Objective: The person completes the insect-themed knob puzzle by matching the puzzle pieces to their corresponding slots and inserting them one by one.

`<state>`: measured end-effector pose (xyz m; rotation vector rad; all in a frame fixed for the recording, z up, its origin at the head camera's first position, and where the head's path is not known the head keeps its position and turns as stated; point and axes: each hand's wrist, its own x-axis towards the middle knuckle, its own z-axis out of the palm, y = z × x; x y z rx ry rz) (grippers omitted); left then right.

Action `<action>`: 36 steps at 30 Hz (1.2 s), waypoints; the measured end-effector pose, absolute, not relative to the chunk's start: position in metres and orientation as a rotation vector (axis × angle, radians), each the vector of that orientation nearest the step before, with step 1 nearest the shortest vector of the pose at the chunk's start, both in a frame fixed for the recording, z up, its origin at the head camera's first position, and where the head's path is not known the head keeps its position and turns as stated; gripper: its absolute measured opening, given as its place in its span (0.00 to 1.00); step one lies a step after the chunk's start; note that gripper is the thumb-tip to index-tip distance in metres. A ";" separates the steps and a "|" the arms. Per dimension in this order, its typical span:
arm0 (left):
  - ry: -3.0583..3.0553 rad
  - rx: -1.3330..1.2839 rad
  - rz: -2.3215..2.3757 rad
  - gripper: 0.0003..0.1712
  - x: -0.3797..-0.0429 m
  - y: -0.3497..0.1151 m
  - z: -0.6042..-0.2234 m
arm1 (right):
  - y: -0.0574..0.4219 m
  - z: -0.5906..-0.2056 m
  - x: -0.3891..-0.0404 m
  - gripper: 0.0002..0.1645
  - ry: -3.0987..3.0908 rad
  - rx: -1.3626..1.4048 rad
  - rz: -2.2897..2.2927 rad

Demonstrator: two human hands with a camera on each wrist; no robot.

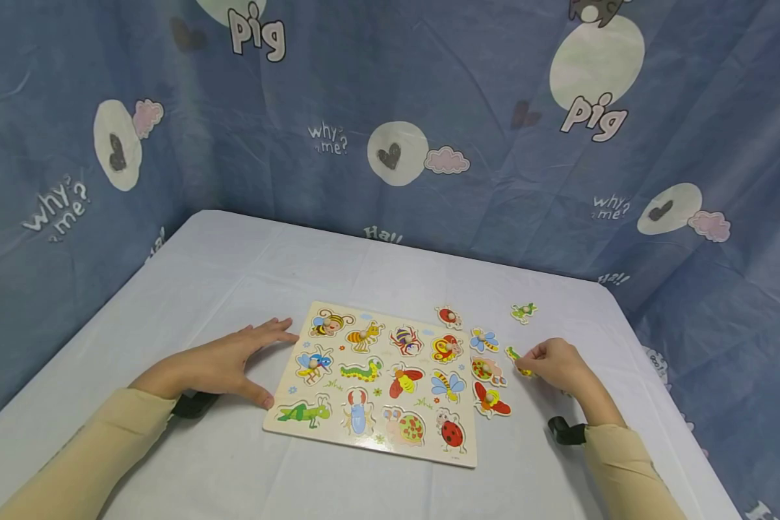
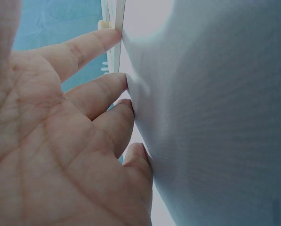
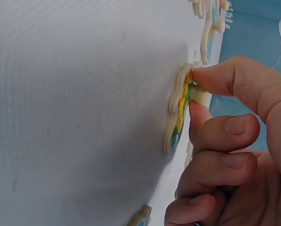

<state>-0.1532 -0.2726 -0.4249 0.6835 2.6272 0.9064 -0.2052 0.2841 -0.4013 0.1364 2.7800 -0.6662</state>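
Observation:
A wooden insect puzzle board [image 1: 369, 381] lies flat on the table. My left hand [image 1: 224, 365] is spread at its left side, thumb and a fingertip touching the edge; in the left wrist view the fingers [image 2: 100, 92] are extended, one against the board's side. To the right of the board, my right hand [image 1: 559, 368] pinches the knob [image 3: 199, 95] of a green and yellow caterpillar puzzle piece [image 3: 178, 110] between thumb and forefinger. The other fingers curl toward the palm. From the head view, the hand partly covers this caterpillar piece [image 1: 513, 354].
Loose knobbed pieces lie between board and right hand: ladybug [image 1: 451, 316], dragonfly [image 1: 484, 340], snail [image 1: 480, 371], red-winged bug [image 1: 492, 399]. A green piece [image 1: 523, 312] lies farther back. Another piece [image 3: 140, 219] shows partly below. A printed blue curtain [image 1: 390, 87] surrounds the white-covered table [image 1: 260, 253].

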 end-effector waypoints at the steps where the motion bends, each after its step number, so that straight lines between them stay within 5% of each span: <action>1: 2.629 0.691 0.904 0.64 -0.153 -0.273 -0.425 | 0.284 -0.401 -0.205 0.17 2.779 0.138 -0.667; 36: 2.629 0.691 0.909 0.63 -0.152 -0.271 -0.422 | 0.235 -0.391 -0.210 0.11 2.800 -0.217 -0.798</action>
